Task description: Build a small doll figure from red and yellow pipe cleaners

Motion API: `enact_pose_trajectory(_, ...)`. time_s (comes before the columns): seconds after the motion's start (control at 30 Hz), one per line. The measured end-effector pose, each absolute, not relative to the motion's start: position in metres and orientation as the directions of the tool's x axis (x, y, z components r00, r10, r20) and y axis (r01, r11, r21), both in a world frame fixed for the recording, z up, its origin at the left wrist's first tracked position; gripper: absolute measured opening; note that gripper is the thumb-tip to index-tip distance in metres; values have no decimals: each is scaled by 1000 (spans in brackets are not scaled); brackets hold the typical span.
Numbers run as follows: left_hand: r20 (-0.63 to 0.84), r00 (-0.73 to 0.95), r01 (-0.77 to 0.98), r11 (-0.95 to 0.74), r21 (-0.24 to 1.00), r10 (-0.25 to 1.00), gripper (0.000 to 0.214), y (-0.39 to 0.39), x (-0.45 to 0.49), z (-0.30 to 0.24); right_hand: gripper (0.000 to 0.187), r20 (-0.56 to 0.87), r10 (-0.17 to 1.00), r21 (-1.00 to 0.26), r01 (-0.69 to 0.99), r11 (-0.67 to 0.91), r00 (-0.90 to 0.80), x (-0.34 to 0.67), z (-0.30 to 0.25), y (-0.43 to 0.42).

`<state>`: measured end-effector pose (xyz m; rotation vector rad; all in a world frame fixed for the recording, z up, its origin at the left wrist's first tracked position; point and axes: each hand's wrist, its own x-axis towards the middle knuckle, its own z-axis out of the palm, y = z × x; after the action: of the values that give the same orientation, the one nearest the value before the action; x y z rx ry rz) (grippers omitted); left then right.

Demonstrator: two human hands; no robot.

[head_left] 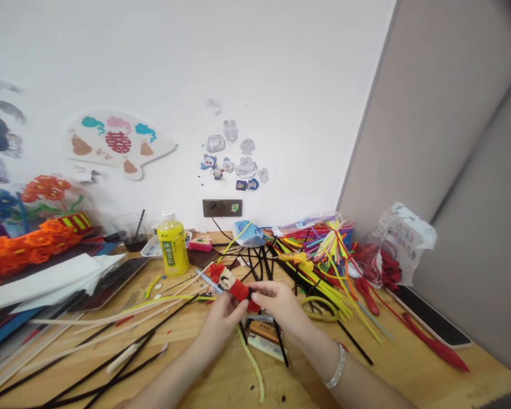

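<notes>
Between my two hands is a small pipe-cleaner doll (238, 288) with a red top, a cream face and a red body with a black band. My left hand (225, 316) grips its side near the head, thumb and fingers closed. The fingers of my right hand (276, 304) pinch the lower end by the black band; a bracelet is on that wrist. The doll lies tilted, head to the upper left. Under the hands, a brown box (264, 330) and a pale packet (266, 346) rest on the wooden table. Black pipe cleaners (264, 264) spread out just behind the doll.
A yellow bottle (172, 250) stands at the back left, beside a cup with dark drink (135, 241). Yellow-handled pliers (298, 260) and a heap of coloured pipe cleaners (323, 241) are at the back right. Red scissors (440, 343) and a phone (430, 315) lie right.
</notes>
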<state>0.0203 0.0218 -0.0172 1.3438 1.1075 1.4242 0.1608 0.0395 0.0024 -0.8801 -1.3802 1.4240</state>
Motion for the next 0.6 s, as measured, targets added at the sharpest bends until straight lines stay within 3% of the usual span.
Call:
enact_pose_trajectory(0.4, 200, -21, -77, -201, 977, 980, 31, 19, 19, -4, 42, 104, 933, -989, -134, 60, -344, 166, 12, 36)
enact_pose_trajectory(0.6, 209, -12, -20, -210, 978, 978, 31, 17, 19, -4, 37, 120, 938, -990, -111, 88, -325, 165, 9, 36)
